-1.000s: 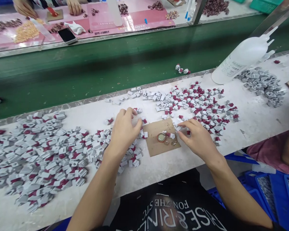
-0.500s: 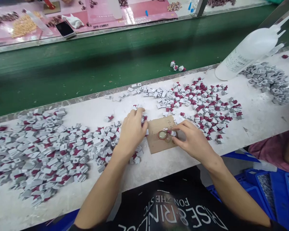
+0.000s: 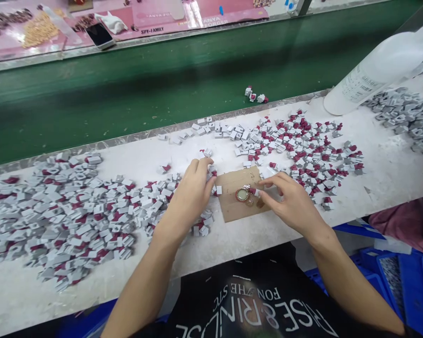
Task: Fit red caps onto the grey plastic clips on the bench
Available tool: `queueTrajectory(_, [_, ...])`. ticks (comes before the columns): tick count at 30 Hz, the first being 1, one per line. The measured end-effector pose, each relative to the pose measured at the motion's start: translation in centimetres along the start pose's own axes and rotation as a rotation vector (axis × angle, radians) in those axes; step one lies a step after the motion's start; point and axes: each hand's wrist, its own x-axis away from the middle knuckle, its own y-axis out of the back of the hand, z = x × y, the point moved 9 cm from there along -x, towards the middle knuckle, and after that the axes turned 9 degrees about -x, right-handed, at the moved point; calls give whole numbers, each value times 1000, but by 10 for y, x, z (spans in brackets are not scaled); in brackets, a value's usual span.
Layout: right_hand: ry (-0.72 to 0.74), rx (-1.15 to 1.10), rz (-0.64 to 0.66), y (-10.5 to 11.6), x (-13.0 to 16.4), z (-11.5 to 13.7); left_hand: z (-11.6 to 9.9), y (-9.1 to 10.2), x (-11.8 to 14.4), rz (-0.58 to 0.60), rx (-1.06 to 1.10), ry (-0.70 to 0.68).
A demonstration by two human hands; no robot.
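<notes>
Hands work over a small cardboard square [image 3: 238,199] on the white bench [image 3: 384,173]. Right hand [image 3: 292,204] pinches a small grey-and-maroon piece [image 3: 254,191] between thumb and forefinger, tip just beside the round cap [image 3: 243,194] of what looks like glue on the cardboard. Left hand [image 3: 192,195] curls at the cardboard's left edge, fingertips closed on a loose grey piece [image 3: 211,172]; exact grip partly hidden by the knuckles.

Step, by my read: dabbing or wetting the piece at the cap before joining it with the one under the left hand. Next move likely calls for a light touch at the cap, then bringing both pieces together between the hands without knocking the cap over.

Big pile of grey pieces [image 3: 63,216] lies left of the left hand; mixed maroon-and-grey scatter [image 3: 303,145] sits beyond the right hand. White squeeze bottle [image 3: 377,70] leans far right, label print too blurred to read. Green belt [image 3: 162,80] runs beyond both hands, three pieces [image 3: 254,95] on it. Pink mat [image 3: 169,16] on the far bench reads "SPY×FAMILY". Shirt print shows upside down, partly "RISE & RING… FOR THE STO…", not fully legible. Phone [image 3: 99,35] lies far left.
</notes>
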Motion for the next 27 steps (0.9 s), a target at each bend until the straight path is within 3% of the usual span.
queueTrajectory(8, [18, -77, -92, 11, -10, 15, -7, -6, 12, -10, 79, -66])
queueTrajectory(14, [54, -77, -83, 10, -47, 23, 9, 4, -7, -37, 174, -5])
queueTrajectory(17, [65, -42, -150, 18, -93, 18, 20, 13, -32, -43, 201, 6])
queueTrajectory(21, [96, 127, -219, 21, -186, 20, 36, 29, -85, -107, 176, 21])
queueTrajectory(24, [93, 304, -161, 5, -255, 28, 44, 38, -131, -148, 121, 76])
queueTrajectory(27, [93, 447, -54, -19, -299, 34, 47, 43, -174, -166, 74, 112])
